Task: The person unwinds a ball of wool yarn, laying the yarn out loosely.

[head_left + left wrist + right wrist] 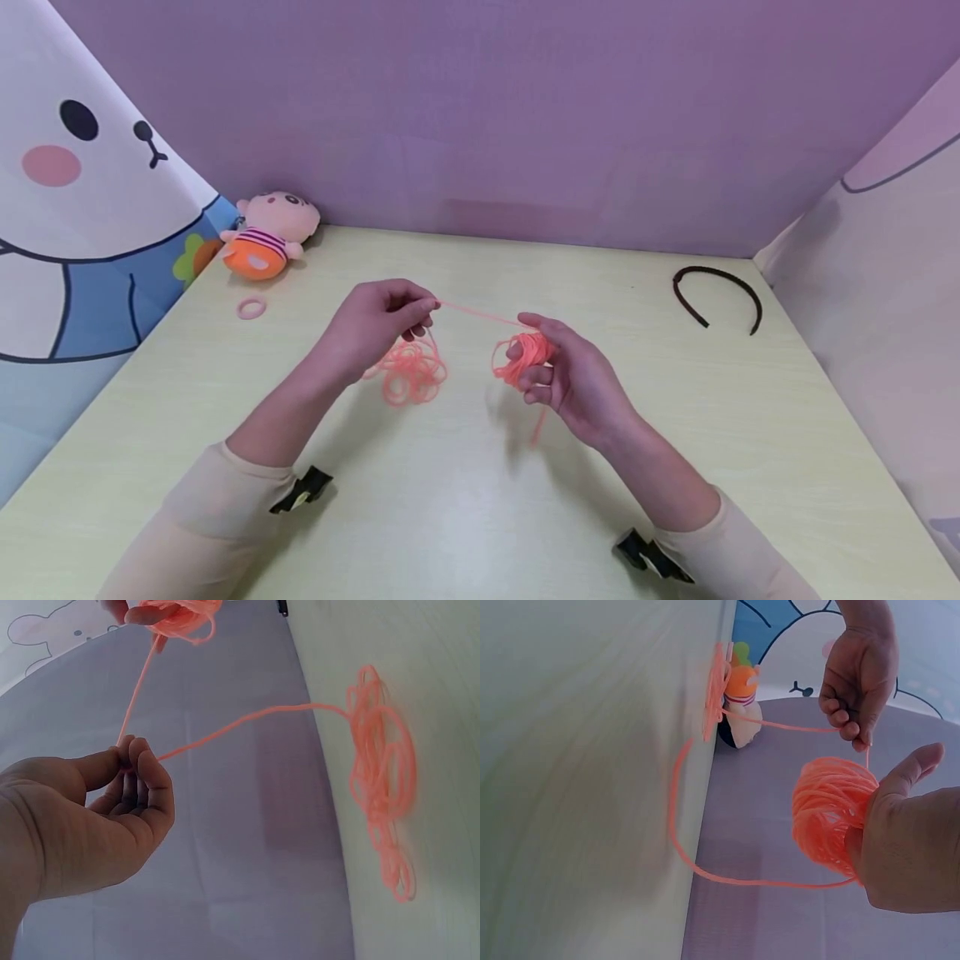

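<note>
My left hand (386, 325) pinches a coral-pink cord (480, 313) between thumb and forefinger. From that pinch the cord runs taut to my right hand (581, 375), which holds a wound bundle of the same cord (829, 814) with fingers curled through and around its loops. The right thumb stands away from the bundle in the right wrist view. On the table under the left hand lies a loose tangled pile of cord (382, 772), and one strand rises from it to the left fingers. A cord tail (538, 427) hangs below the right hand.
A plush doll (268, 236) in orange and stripes sits at the table's back left corner, with a small pink ring (251, 308) in front of it. Toward the back right lies a dark curved band (720, 273). Purple cloth (525, 125) rises behind the table.
</note>
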`<action>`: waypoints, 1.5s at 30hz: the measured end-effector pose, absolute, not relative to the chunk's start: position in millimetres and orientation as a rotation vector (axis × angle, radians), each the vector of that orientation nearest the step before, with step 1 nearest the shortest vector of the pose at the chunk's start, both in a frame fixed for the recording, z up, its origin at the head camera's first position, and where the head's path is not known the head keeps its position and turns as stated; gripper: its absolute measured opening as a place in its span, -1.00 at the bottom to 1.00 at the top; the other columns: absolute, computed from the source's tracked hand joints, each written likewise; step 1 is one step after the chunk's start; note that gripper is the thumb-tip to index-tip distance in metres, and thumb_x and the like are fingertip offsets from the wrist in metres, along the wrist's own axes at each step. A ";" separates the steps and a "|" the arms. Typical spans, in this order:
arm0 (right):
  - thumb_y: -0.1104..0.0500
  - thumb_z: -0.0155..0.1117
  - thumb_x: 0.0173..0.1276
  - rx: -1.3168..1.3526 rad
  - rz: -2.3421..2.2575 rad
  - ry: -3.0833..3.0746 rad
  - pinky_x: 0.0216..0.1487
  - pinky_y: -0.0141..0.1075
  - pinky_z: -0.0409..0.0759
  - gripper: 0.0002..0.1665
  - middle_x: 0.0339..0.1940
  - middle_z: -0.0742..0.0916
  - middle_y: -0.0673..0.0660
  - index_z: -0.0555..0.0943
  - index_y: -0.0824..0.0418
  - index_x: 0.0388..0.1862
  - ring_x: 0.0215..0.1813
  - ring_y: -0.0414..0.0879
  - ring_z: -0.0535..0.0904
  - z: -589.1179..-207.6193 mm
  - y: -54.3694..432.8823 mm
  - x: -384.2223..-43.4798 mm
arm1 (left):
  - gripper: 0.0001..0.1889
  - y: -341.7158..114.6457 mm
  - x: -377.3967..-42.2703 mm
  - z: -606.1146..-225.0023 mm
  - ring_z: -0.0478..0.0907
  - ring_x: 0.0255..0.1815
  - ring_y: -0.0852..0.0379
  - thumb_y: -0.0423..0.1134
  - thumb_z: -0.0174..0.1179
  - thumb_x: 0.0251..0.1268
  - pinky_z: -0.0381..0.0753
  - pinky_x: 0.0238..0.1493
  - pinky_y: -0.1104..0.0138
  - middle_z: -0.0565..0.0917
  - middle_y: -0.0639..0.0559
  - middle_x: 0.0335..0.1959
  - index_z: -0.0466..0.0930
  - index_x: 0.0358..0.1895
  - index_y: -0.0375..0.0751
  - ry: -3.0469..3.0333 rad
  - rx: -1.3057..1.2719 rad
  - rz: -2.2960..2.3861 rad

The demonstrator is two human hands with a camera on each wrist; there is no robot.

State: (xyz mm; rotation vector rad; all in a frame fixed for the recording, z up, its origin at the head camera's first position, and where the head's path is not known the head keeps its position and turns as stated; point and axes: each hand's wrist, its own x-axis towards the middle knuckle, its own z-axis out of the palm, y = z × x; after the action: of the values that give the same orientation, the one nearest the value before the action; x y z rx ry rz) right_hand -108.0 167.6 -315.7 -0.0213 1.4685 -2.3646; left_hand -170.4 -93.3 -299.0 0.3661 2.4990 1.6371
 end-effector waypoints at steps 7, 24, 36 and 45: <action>0.07 -0.16 0.66 0.035 -2.391 1.449 -0.42 -0.37 0.63 -0.49 -0.27 0.70 0.07 0.27 0.21 0.49 -0.53 -0.17 0.62 -315.6 168.1 -109.8 | -0.81 -98.9 -172.2 -293.7 0.61 -0.26 -0.08 -0.22 0.20 0.50 0.64 -0.14 0.20 0.66 -0.18 -0.30 0.69 -0.06 -0.28 2.520 0.345 1.662; 0.08 -0.17 0.66 0.122 -2.469 1.477 -0.39 -0.38 0.64 -0.53 -0.18 0.70 0.12 0.36 0.20 0.42 -0.54 -0.16 0.62 -314.6 171.2 -111.5 | -0.76 -111.6 -180.2 -291.0 0.63 -0.21 -0.05 -0.22 0.15 0.53 0.64 -0.18 0.33 0.66 -0.22 -0.24 0.64 0.01 -0.36 2.568 0.212 1.736; 0.10 -0.16 0.68 0.153 -2.547 1.440 -0.39 -0.41 0.62 -0.58 -0.12 0.69 0.13 0.36 0.20 0.38 -0.52 -0.17 0.61 -313.1 172.8 -113.1 | -0.71 -117.6 -182.8 -288.8 0.60 -0.18 -0.02 -0.16 0.12 0.55 0.61 -0.18 0.37 0.62 -0.13 -0.19 0.63 0.07 -0.33 2.613 0.086 1.752; 0.08 -0.16 0.67 0.153 -2.574 1.424 -0.41 -0.43 0.60 -0.58 -0.20 0.69 0.08 0.35 0.21 0.37 -0.51 -0.17 0.58 -310.3 173.1 -111.7 | -0.66 -122.1 -184.3 -287.0 0.55 -0.15 0.01 -0.10 0.06 0.59 0.57 -0.17 0.37 0.58 -0.14 -0.11 0.59 0.13 -0.30 2.634 -0.015 1.732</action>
State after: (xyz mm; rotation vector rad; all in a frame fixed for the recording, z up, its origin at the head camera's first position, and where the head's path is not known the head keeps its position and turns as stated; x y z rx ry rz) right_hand -111.7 173.1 -310.3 0.1526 1.4243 -2.5738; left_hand -184.3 -122.1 -287.0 -0.0155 2.6340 1.7325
